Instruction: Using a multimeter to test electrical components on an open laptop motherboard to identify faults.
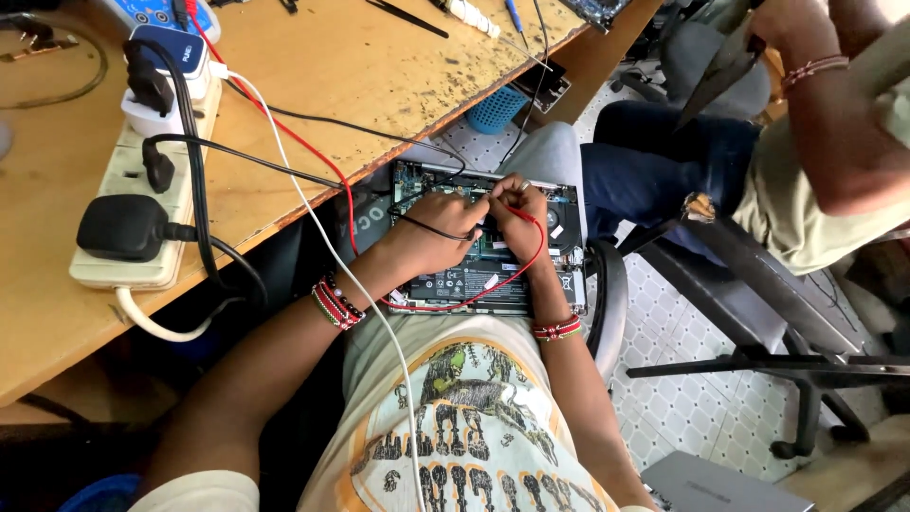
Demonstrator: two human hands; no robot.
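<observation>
Beside wooden bench, opened laptop, circuitry bare, both hands pinching red probe wire.

worn wooden desk from 9 to 12 o'clock, edge stained dark. white patterned tile floor at 4 o'clock. black swivel chair at 3 o'clock. blue basket under desk at 12. even daylight.

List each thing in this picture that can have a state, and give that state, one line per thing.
Laptop: back cover off, insides showing, lying on the lap.
Left hand: on the laptop, pinching a black lead.
Right hand: on the laptop, pinching a red lead.
Power strip: on the desk, plugs in.
Black plug: plugged in.
</observation>
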